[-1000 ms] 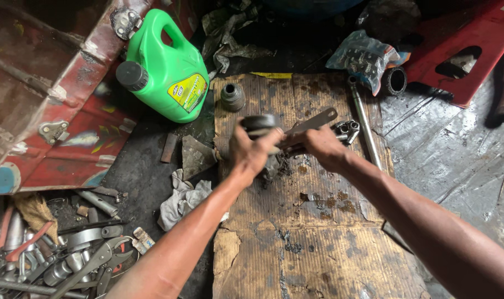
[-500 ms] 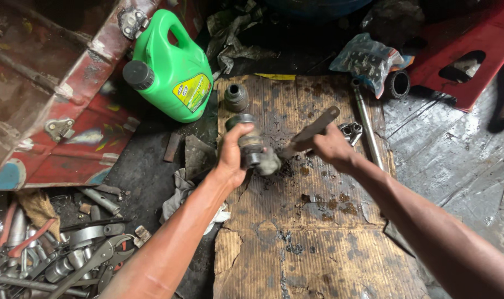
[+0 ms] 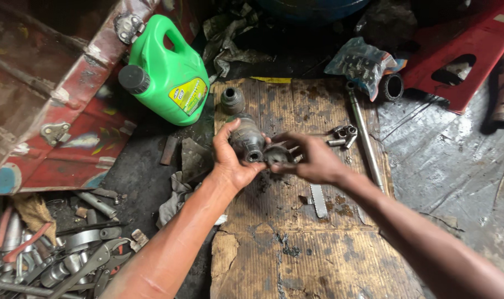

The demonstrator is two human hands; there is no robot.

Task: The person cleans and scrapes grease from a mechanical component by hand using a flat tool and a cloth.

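My left hand [image 3: 230, 160] grips a greasy dark metal housing [image 3: 246, 138], bell-shaped with a round opening facing the right. My right hand [image 3: 310, 160] holds a smaller dark greasy part [image 3: 278, 155] right at that opening, touching the housing. Both hands hover over a stained sheet of cardboard [image 3: 296, 254]. A flat metal file-like blade [image 3: 318, 200] lies on the cardboard just below my right hand.
A green oil jug [image 3: 171, 72] stands at the cardboard's upper left, a small dark cup-shaped part [image 3: 232, 101] beside it. A long steel rod [image 3: 365, 135] and sockets [image 3: 343, 134] lie to the right. A pile of tools [image 3: 58, 260] sits lower left; a red tray [image 3: 462, 55] upper right.
My right hand has let go of the flat metal blade, which now lies on the cardboard, and holds a small dark part against the housing. The left hand has turned the housing sideways.
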